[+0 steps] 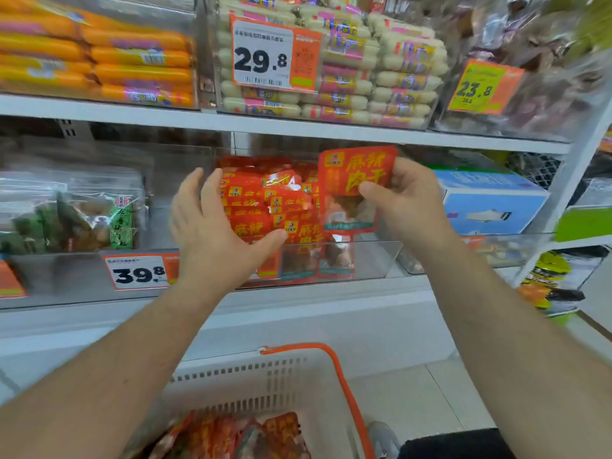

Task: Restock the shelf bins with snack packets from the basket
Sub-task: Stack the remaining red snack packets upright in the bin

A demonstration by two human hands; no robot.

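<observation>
A red snack packet [356, 190], upright and pinched in the right hand [405, 200], hovers at the clear bin's [374, 260] three o'clock edge, while the flat, open left hand [212, 226] presses the stacked packets [261, 207] toward nine o'clock.

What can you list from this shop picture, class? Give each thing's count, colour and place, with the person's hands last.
Red packets: many, red, middle clear bin.
Held packet: one, red, above that bin.
Basket: one, white with orange handle, bottom centre, red packets inside.
Orange sausages: many, top shelf left.
White sausages: many, white and pink, top shelf centre.
Green packets: several, left bin.
Blue box: one, right bin.
Price tags: three readable, orange-edged, on bins.
Left hand: open, against the stack.
Right hand: pinches held packet.
</observation>
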